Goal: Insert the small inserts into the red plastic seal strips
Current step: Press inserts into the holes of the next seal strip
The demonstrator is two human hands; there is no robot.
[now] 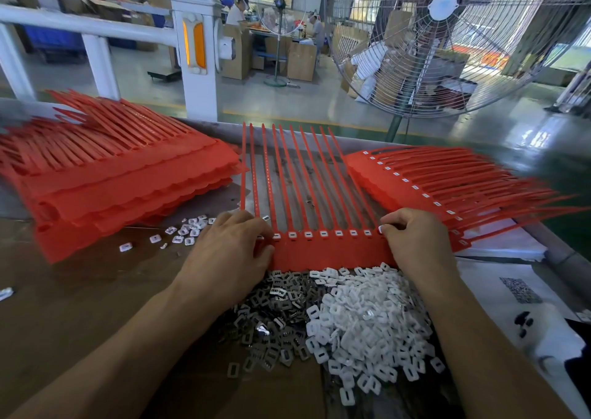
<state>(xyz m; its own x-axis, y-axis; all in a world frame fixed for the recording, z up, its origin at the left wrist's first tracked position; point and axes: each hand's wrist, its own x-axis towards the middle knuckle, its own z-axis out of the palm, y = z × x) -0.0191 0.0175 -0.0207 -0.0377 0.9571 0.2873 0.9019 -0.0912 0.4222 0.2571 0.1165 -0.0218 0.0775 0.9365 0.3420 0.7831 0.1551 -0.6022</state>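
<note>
A red comb of seal strips lies flat in front of me, tails pointing away, with a row of white inserts seated along its heads. My left hand grips its left end, fingers curled over the edge. My right hand holds the right end and pinches a white insert at the last head. Below lie a pile of white inserts and a pile of grey metal inserts.
A thick stack of red seal strips sits at the left, another stack with inserts fitted at the right. Loose white inserts are scattered by the left stack. A large floor fan and a white railing stand beyond the table.
</note>
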